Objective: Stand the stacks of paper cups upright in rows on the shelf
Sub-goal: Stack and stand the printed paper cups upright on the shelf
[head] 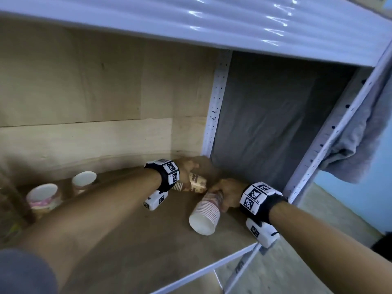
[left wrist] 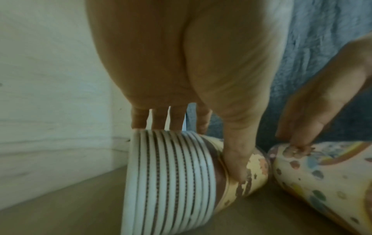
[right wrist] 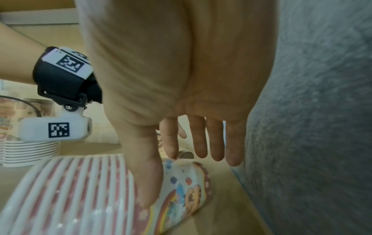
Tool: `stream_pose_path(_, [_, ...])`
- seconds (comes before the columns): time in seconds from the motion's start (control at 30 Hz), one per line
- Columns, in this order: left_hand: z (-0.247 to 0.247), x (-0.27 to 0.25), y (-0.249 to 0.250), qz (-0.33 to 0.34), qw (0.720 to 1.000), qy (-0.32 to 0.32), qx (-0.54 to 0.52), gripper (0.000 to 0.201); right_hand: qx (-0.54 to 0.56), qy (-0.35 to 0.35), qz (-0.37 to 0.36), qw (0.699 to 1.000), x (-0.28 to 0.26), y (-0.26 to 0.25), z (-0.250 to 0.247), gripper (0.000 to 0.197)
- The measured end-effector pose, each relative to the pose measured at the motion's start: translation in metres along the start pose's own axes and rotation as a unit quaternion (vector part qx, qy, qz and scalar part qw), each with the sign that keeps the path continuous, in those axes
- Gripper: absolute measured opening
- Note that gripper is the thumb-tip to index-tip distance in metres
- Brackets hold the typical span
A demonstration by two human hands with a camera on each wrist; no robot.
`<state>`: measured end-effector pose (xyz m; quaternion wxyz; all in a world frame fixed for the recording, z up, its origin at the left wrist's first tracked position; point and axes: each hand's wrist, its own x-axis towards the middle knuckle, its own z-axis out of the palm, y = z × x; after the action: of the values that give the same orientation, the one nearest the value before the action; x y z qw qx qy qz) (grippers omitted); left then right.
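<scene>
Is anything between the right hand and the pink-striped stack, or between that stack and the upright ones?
Nothing at the hand: the right hand touches the pink-striped stack. Toward the upright stacks, the left hand, gripping the brown-striped stack, and its forearm cross the shelf.

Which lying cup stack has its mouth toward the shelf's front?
The pink-striped stack under the right hand; the brown-striped stack under the left hand opens sideways.

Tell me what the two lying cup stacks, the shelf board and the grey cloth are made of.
Brown-striped cup stack and pink-striped cup stack: paper, likely coated; thin rolled rims, printed walls.
Shelf board: matte wood, probably plywood; dull, faint grain.
Grey cloth: soft fabric; wrinkles, fuzzy surface.
</scene>
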<state>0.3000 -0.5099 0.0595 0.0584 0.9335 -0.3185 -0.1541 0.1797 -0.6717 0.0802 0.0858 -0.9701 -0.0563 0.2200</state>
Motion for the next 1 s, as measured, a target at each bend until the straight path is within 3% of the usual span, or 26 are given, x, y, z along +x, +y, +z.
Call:
stream_pose_path(0.17, [0.006,0.005,-0.002,0.012,1.0,0.008,0.022,0.072,0.032,0.008,-0.01,0.999,0.003,0.002,0.005,0.052])
stream_pose_path(0.5, [0.004,0.005,-0.007,0.013,1.0,-0.014,0.024,0.067,0.046,0.014,0.01,0.999,0.014,0.002,0.016,0.078])
stream_pose_path(1.0, [-0.004,-0.01,-0.008,-0.004,0.999,0.004,-0.049,0.066,0.026,0.009,0.01,1.0,0.008,0.0,0.01,0.061])
